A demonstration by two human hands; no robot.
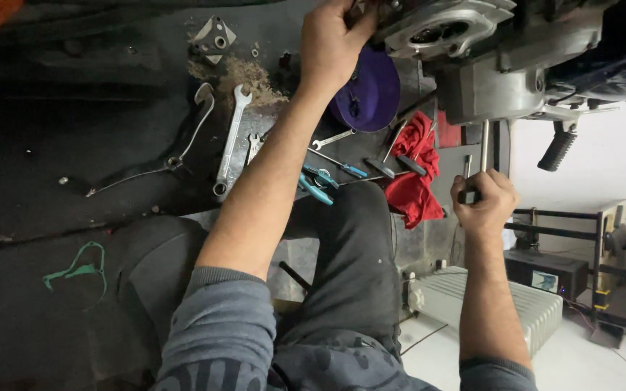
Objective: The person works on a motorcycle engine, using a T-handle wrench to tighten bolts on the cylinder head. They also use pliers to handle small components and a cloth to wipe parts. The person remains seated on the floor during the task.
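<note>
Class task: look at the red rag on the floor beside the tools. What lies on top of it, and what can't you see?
On the red rag lie two dark-handled tools, heads pointing up toward the engine. What is beneath the rag is covered.

Engine casing [472,43] at one o'clock, bowl [374,90] just left of it, wrenches [230,141] at eleven o'clock on the floor, rag [414,177] right of the pliers [316,188], heater [494,304] at four o'clock.

This is a repair workshop. A metal engine [472,58] hangs over a dirty, dark floor [52,145]. Wrenches [230,137], screwdrivers [338,165] and pliers [316,187] lie spread on the floor beside a red rag [413,185]. Sawdust [244,76] covers an oily spot.
</note>
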